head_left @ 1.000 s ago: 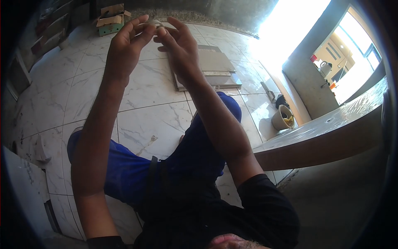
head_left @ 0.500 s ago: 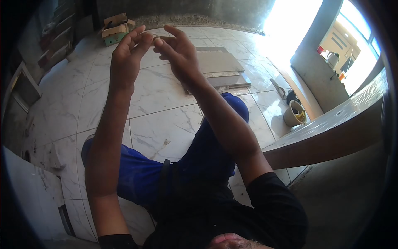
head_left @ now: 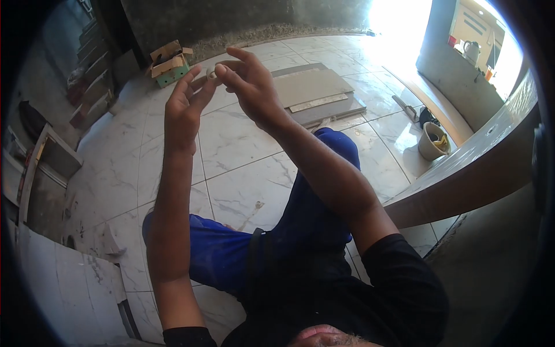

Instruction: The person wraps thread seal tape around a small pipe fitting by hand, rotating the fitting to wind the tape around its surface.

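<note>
Both arms are raised in front of me, and the hands meet at the fingertips. Between them is a small pale round thing (head_left: 211,72), too small for me to name its kind. My right hand (head_left: 252,84) pinches it with the thumb and bent fingers, the index finger sticking out above. My left hand (head_left: 186,107) is closed on its near left side, thumb and fingertips together against it. The fingers partly cover the thing.
Large flat tiles or boards (head_left: 318,87) lie stacked on the marbled floor (head_left: 231,185) ahead. An open cardboard box (head_left: 170,63) stands by the back wall. At right are a bucket (head_left: 432,141) and a long slab (head_left: 462,185). A wooden frame (head_left: 49,168) leans at left.
The view has turned slightly, so the room sits further right and lower. The hands have shifted a little, and the small round thing shows more plainly between the fingers.
</note>
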